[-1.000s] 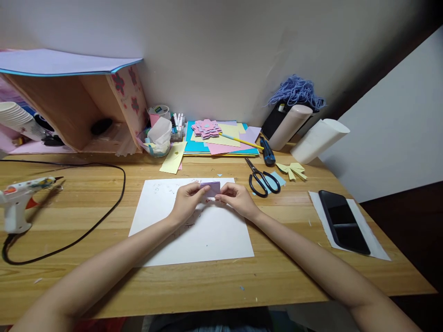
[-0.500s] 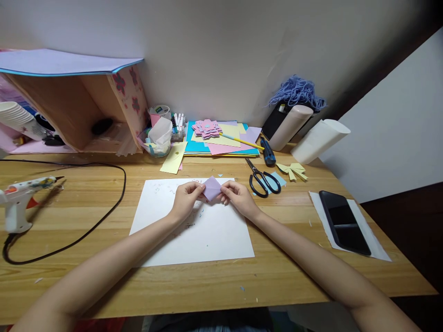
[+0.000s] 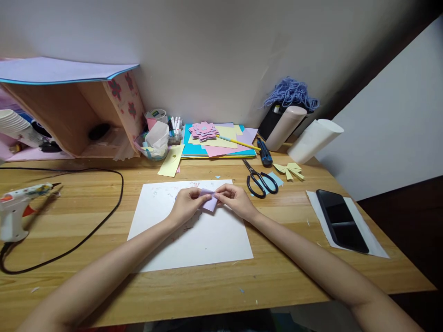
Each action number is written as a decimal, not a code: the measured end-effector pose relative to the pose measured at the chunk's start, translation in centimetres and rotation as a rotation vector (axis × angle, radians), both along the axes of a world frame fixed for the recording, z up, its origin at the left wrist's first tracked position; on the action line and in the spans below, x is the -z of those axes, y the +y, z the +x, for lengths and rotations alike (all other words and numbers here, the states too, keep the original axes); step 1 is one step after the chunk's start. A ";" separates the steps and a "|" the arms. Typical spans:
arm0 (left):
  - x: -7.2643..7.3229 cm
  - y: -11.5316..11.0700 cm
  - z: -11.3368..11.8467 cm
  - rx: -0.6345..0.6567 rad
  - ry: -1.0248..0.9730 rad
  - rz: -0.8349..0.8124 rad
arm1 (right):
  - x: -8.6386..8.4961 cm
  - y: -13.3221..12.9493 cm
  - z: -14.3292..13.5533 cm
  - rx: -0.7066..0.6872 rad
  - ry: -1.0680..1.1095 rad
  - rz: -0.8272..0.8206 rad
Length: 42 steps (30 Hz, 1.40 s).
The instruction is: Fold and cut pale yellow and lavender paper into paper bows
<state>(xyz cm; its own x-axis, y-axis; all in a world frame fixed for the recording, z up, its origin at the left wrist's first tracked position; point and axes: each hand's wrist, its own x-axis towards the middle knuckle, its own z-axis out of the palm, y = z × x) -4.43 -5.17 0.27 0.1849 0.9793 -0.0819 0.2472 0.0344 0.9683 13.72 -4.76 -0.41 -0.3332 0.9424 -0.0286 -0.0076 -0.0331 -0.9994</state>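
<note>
A small folded piece of purple paper [image 3: 209, 205] is held between both hands above a white sheet [image 3: 214, 244] on the wooden table. My left hand [image 3: 188, 203] pinches its left side, thumb on top. On its upper right side, the thumb and fingers of my right hand [image 3: 235, 201] are closed on the same paper. The two thumbs nearly meet near its upper edge. Fingertips behind the paper are partly hidden. Small coloured marks and scraps lie on the white sheet.
Black-handled scissors [image 3: 260, 180] lie right of the sheet, beside a yellow paper bow [image 3: 290, 170]. A phone [image 3: 342, 220] rests at the right. At the left are a glue gun [image 3: 17, 210] and its cable. Behind stand coloured papers [image 3: 194, 148], a cutter [image 3: 265, 153] and a box [image 3: 128, 115].
The purple paper has turned from a diamond pose to a tilted one, and both hands have come closer together over it. The camera view has shifted slightly.
</note>
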 end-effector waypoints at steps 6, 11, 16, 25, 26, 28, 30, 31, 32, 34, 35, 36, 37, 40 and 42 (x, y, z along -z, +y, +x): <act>-0.6 -0.3 0.1 0.013 0.031 0.045 | 0.1 0.0 0.2 -0.065 -0.130 0.040; -0.6 -0.4 0.1 0.005 -0.004 0.059 | 0.2 -0.3 0.0 -0.080 -0.078 0.049; -0.3 -0.1 0.0 0.023 -0.070 0.013 | 0.3 -0.1 0.1 0.050 0.022 0.059; -0.2 -0.2 0.2 -0.040 -0.137 -0.038 | -0.2 -0.1 -0.2 -0.054 -0.059 -0.020; -0.2 -0.2 0.2 -0.043 -0.144 -0.032 | -0.1 -0.1 -0.2 -0.049 -0.061 -0.030; -0.2 -0.2 0.2 -0.034 -0.156 -0.025 | 0.0 0.0 -0.2 -0.026 -0.049 -0.033; -0.2 -0.2 0.1 -0.001 -0.166 -0.029 | 0.0 0.1 -0.1 -0.008 -0.052 -0.018; -0.3 -0.1 0.0 0.020 -0.168 -0.031 | 0.0 0.1 -0.1 -0.013 -0.061 -0.011; -0.3 -0.1 0.0 0.041 -0.166 -0.031 | 0.0 0.1 0.0 -0.029 -0.072 -0.001; -0.4 -0.1 0.0 0.067 -0.147 -0.026 | 0.0 -0.1 0.1 -0.085 -0.095 0.021; -0.4 -0.2 -0.1 0.073 -0.135 -0.024 | -0.1 -0.2 0.2 -0.110 -0.103 0.038; -0.4 -0.2 -0.1 0.076 -0.122 -0.023 | -0.1 -0.3 0.2 -0.120 -0.109 0.061; -0.4 -0.2 -0.1 0.078 -0.111 -0.022 | -0.1 -0.4 0.2 -0.112 -0.116 0.088; -0.4 -0.3 0.0 0.115 -0.089 -0.009 | -0.1 -0.5 0.0 -0.040 -0.152 0.164; -0.5 -0.4 0.0 0.154 -0.067 0.003 | -0.2 -0.6 0.0 -0.007 -0.186 0.204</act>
